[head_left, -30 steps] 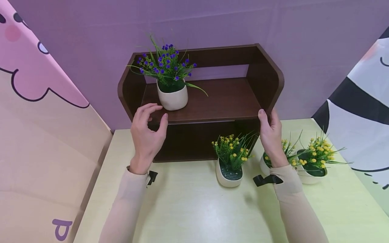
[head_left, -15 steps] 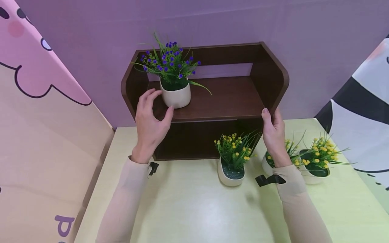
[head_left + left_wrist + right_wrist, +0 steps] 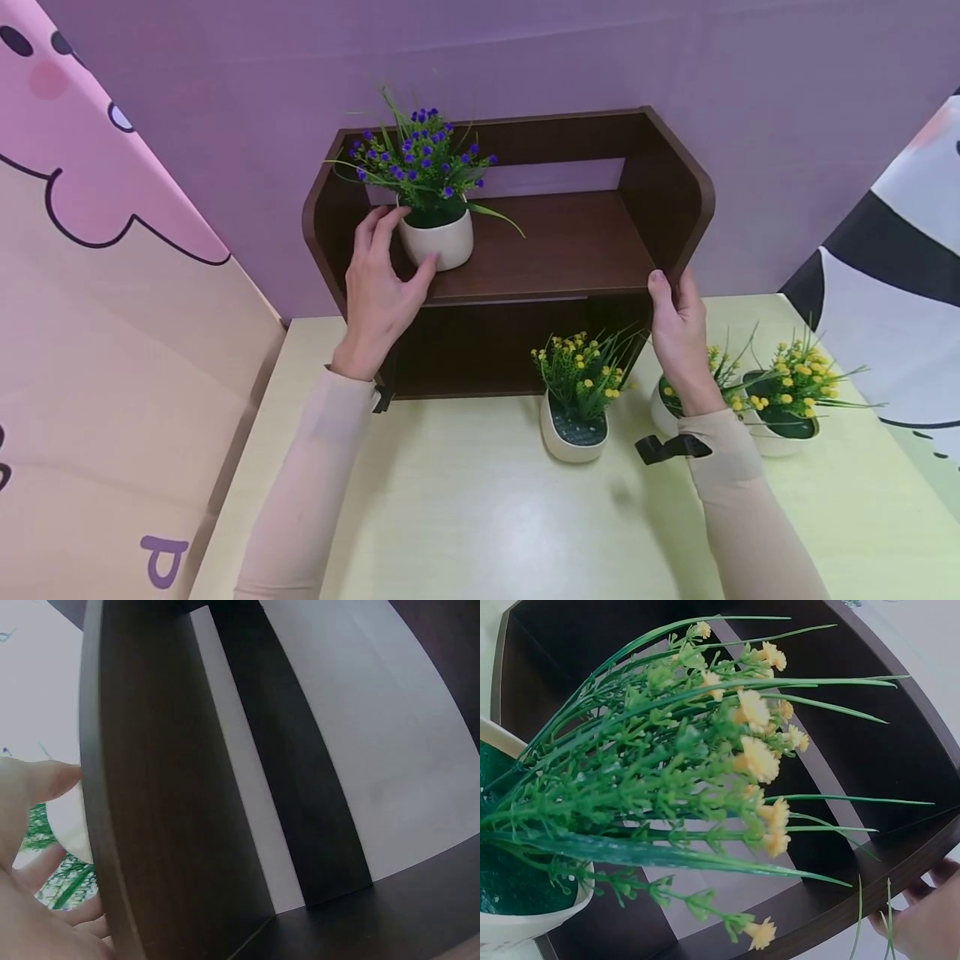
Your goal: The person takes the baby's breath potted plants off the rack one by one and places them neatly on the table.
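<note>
On the upper board of a dark brown two-tier shelf (image 3: 555, 242) stands a white pot with purple flowers (image 3: 444, 243), upright near the left side panel. My left hand (image 3: 378, 287) holds this pot from the left, thumb on its front and fingertips by its rim. The left wrist view shows the thumb (image 3: 52, 780) and fingers around the pot, partly hidden by the shelf board. At the shelf's right side, my right hand (image 3: 681, 342) grips the panel near the upper board, thumb in front; its other fingers are mostly hidden.
A white pot with yellow flowers (image 3: 573, 433) stands on the pale table (image 3: 465, 500) before the shelf's lower tier. Two more yellow-flowered pots stand at the right, one (image 3: 783, 429) beside my right wrist and another partly behind it. A purple cloth (image 3: 525, 58) hangs behind.
My left hand has moved up and right from the shelf's front edge onto the purple-flowered pot. The right hand keeps its grip on the panel. The camera view has shifted slightly.
</note>
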A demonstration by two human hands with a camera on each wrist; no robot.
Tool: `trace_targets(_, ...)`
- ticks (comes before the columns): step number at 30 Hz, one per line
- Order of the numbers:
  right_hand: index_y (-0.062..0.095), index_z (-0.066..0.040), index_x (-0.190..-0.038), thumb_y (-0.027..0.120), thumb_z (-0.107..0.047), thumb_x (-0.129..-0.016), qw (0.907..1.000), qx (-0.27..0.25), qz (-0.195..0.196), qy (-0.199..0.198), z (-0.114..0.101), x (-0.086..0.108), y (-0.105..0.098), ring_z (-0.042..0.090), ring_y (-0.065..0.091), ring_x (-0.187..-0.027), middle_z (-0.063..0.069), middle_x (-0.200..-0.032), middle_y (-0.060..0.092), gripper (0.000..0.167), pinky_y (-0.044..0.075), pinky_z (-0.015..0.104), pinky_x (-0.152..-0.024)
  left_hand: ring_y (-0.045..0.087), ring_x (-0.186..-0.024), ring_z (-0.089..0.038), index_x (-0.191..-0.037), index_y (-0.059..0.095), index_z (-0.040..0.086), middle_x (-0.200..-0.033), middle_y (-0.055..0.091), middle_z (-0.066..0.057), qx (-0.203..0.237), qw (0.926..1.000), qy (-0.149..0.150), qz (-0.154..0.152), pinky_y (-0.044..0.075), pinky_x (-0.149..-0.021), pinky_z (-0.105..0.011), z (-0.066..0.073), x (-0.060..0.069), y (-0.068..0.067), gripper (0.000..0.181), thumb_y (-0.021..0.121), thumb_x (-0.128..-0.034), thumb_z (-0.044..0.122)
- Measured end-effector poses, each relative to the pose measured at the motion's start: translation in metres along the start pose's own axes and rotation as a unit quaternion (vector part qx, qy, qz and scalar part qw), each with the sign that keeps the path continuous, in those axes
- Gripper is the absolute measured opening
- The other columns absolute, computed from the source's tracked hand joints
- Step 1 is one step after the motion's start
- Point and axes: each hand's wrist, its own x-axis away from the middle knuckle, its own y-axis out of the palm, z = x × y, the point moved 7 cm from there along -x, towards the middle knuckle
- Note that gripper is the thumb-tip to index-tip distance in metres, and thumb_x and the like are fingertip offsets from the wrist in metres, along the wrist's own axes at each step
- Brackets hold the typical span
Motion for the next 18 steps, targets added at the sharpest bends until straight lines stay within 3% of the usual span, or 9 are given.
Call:
trace_targets(6, 0.037, -0.034, -0.165, 0.043, -0.037, -0.115, 0.9999, -0.01, 0.002, -0.001, 0.0018, -0.0002, -0.0013, 0.011, 0.037, -0.156, 0.001, -0.167, 0.045, 0.051, 0.028, 0.034, -0.131, 0.049, -0.149, -0.042, -0.154, 0.051, 0.013, -0.168, 0.039, -0.019, -0.003, 0.9995, -0.02, -0.025, 0.043, -0.119, -0.065, -0.0065, -0.0023, 0.008, 0.067, 0.076, -0.0947, 0.034)
trace_targets(12, 0.038, -0.033, -0.165, 0.043, -0.036, -0.115, 0.9999, -0.013, 0.005, -0.004, 0.002, -0.0008, -0.0019, 0.011, 0.038, -0.156, 0.001, -0.166, 0.046, 0.05, 0.028, 0.033, -0.131, 0.053, -0.148, -0.033, -0.149, 0.056, 0.013, -0.16, 0.054, -0.013, -0.005, 0.9995, -0.013, -0.029, 0.044, -0.12, -0.06, -0.0056, -0.0032, 0.0105, 0.062, 0.078, -0.0951, 0.034)
trace_targets(18, 0.038, -0.033, -0.165, 0.043, -0.036, -0.115, 0.9999, -0.015, 0.001, -0.005, 0.0016, -0.0011, -0.0004, 0.011, 0.037, -0.156, 0.001, -0.167, 0.045, 0.05, 0.027, 0.034, -0.132, 0.06, -0.141, -0.032, -0.144, 0.06, 0.012, -0.151, 0.064, -0.01, -0.004, 0.9998, -0.01, -0.018, 0.051, -0.112, -0.057, -0.0043, -0.0026, 0.0079, 0.056, 0.08, -0.0954, 0.032)
